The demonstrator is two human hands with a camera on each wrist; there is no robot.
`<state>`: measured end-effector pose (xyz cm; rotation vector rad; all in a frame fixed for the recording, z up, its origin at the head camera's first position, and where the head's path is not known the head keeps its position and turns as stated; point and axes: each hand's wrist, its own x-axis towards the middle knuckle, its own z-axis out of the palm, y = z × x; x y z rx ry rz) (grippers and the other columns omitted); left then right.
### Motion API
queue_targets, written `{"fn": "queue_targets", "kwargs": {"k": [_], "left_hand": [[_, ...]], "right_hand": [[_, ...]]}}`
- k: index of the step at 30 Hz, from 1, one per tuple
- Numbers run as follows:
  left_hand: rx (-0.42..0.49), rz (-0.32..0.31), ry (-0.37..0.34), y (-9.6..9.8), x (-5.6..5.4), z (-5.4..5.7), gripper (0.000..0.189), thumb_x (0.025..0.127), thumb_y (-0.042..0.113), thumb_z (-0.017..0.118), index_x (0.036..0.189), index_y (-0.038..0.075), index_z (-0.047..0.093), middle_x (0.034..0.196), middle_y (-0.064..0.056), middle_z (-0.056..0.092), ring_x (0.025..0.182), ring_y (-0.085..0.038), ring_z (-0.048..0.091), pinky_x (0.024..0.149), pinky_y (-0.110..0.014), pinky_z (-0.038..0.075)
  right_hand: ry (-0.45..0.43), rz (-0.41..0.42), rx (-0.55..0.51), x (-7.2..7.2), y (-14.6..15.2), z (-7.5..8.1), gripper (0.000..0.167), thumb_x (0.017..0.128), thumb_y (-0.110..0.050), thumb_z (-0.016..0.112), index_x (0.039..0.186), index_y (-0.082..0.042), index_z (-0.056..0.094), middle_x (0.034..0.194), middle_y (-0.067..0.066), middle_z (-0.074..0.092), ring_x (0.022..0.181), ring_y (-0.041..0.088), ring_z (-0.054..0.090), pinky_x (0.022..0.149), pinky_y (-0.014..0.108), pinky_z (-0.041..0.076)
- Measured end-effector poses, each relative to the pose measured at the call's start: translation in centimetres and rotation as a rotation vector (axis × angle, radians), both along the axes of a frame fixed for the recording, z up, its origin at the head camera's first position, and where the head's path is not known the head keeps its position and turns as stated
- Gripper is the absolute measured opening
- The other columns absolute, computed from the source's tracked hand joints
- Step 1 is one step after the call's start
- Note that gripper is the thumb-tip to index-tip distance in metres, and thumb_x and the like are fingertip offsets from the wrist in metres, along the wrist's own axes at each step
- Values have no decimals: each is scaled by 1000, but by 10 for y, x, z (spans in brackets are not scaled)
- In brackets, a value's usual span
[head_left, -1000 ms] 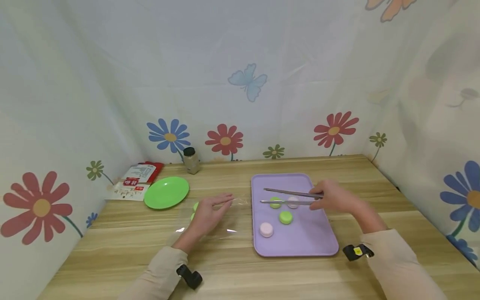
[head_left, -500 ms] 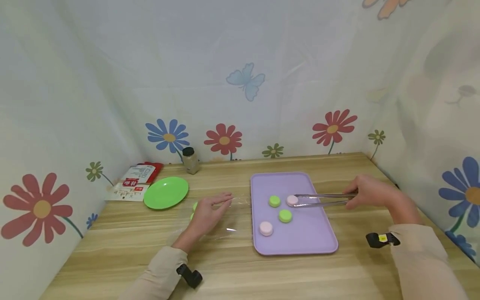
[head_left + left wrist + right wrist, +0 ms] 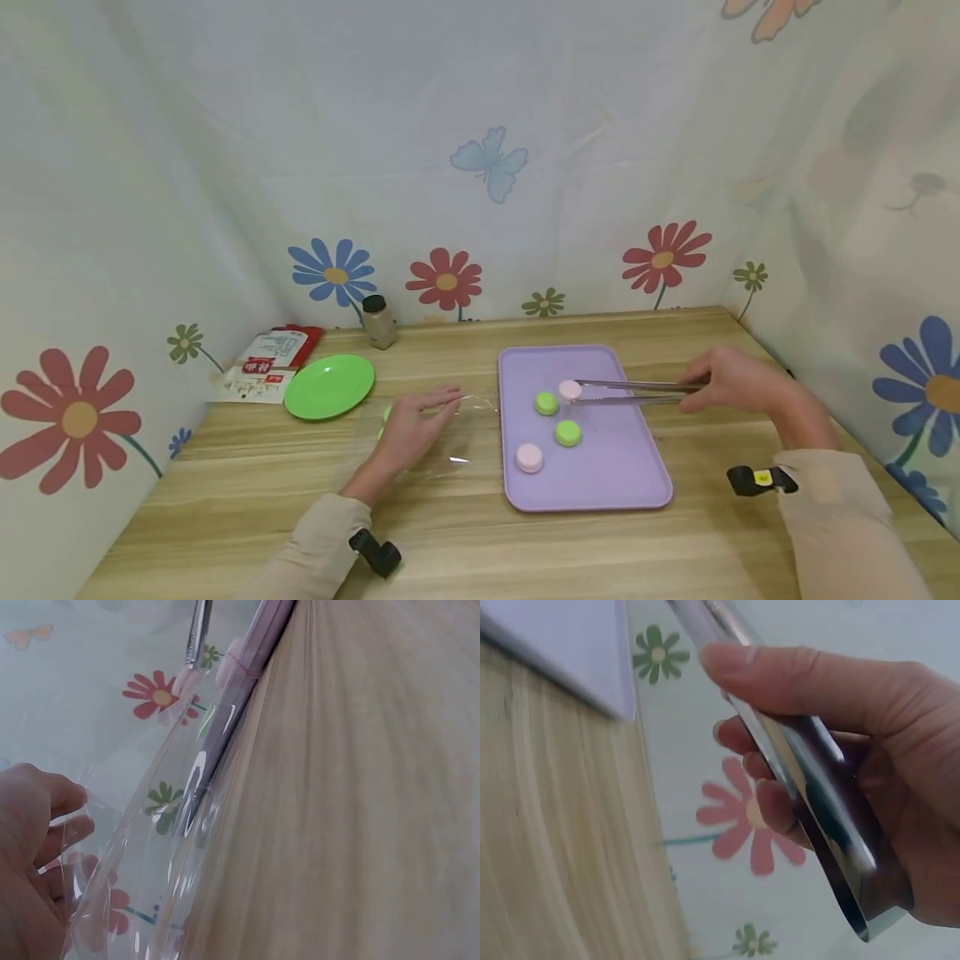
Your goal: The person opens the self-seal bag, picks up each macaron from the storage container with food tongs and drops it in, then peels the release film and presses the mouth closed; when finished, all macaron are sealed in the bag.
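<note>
The right hand grips metal tongs near their bent end, thumb on one arm and fingertips against the other, which likely lets a light squeeze bring both arms together. At the far reach of that grip, the tips stand either side of a pink macaron and look clamped on it; whether it is clear of the tray is hard to tell. The tongs lie nearly level, presumably to catch it by its edges. Around it spreads the lilac tray, whose raised rim likely keeps round pieces from straying: a green macaron sits just left of the tips, another green macaron nearer the person, and a second pink macaron by the left rim. Beyond that rim, well left of the grip, the left hand is at a clear bag, thumb and nearest finger apart with film across them, probably to keep it spread; whether they pinch it cannot be told. Green pieces show partly behind that hand. Farthest are a green plate, a dark-lidded jar and a red-and-white packet, apparently set aside to leave working room.
</note>
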<state>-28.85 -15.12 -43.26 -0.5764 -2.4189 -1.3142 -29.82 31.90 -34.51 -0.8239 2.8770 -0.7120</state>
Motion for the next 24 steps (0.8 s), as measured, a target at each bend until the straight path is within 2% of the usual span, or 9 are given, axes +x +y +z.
{"fn": "queue_targets", "kwargs": {"k": [3, 8, 10, 16, 19, 24], "left_hand": [[-1, -1, -7, 0, 1, 0, 17, 95, 15, 71, 110, 11, 78, 122, -8, 70, 119, -19, 63, 102, -39, 49], [-3, 1, -14, 1, 2, 3, 19, 95, 15, 71, 111, 8, 77, 122, -7, 70, 119, -20, 63, 101, -40, 50], [-2, 0, -10, 1, 2, 3, 19, 95, 15, 71, 111, 8, 78, 122, -7, 70, 119, -21, 63, 101, -40, 50], [-3, -13, -2, 0, 2, 1, 18, 95, 17, 71, 111, 11, 78, 120, -7, 71, 117, -21, 65, 100, -38, 50], [-2, -19, 4, 0, 2, 0, 19, 95, 17, 72, 110, 9, 78, 120, -6, 71, 116, -21, 65, 101, -38, 50], [-7, -29, 12, 0, 1, -1, 17, 95, 15, 72, 109, 8, 78, 119, -7, 71, 116, -21, 65, 100, -39, 51]], "right_hand": [[15, 46, -11, 5, -21, 3, 16, 78, -24, 87, 90, -15, 81, 72, -9, 57, 64, 10, 49, 55, 24, 43], [-21, 130, -7, 7, -71, 3, 31, 79, -18, 86, 105, -4, 78, 76, -6, 58, 68, 12, 52, 57, 24, 46], [-22, 159, 13, 6, -90, 0, 30, 80, -17, 86, 105, -2, 78, 77, -7, 57, 69, 13, 51, 58, 25, 46], [16, 246, 57, 0, -142, -12, 25, 79, -18, 86, 101, -8, 80, 72, -10, 56, 67, 8, 50, 59, 23, 43], [41, 298, 45, -2, -164, -12, 22, 79, -18, 87, 97, -8, 81, 70, -10, 55, 64, 6, 50, 57, 22, 43], [32, 355, 32, -3, -193, -10, 19, 79, -16, 86, 95, -8, 80, 71, -8, 56, 62, 5, 49, 55, 21, 44]]}}
